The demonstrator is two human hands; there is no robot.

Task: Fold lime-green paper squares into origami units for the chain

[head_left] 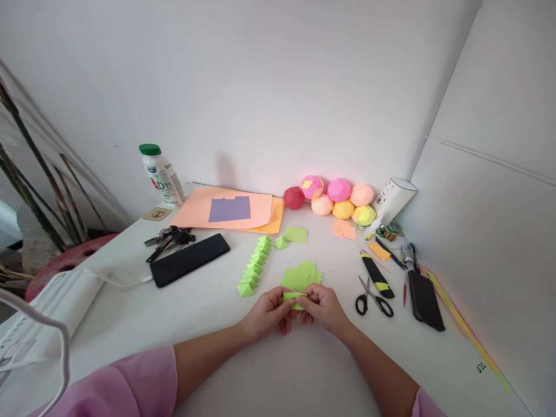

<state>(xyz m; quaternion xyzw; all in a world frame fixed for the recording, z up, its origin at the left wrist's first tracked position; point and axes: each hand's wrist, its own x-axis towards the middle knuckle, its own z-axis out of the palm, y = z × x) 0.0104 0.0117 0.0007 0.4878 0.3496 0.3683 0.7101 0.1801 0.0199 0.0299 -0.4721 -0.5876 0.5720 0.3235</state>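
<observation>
A small green piece of paper [295, 297], partly folded, is pinched between my two hands above the table's front middle. My left hand [270, 311] grips its left side, and my right hand [325, 310] holds the right side with the thumb across it. Just beyond the fingers lies a loose pile of green paper pieces [300, 274]. To the left stands a slanting row of folded green paper units [254, 267]. Farther back, a single folded green unit [281, 242] sits beside a flat green paper [296, 234].
Scissors [372, 300] and a box cutter [377, 274] lie to the right, near a black phone [426, 301]. Faceted paper balls [339, 190] line the wall. On the left are a black power bank [190, 260], keys [170, 238], a bottle [163, 179] and orange sheets [191, 214].
</observation>
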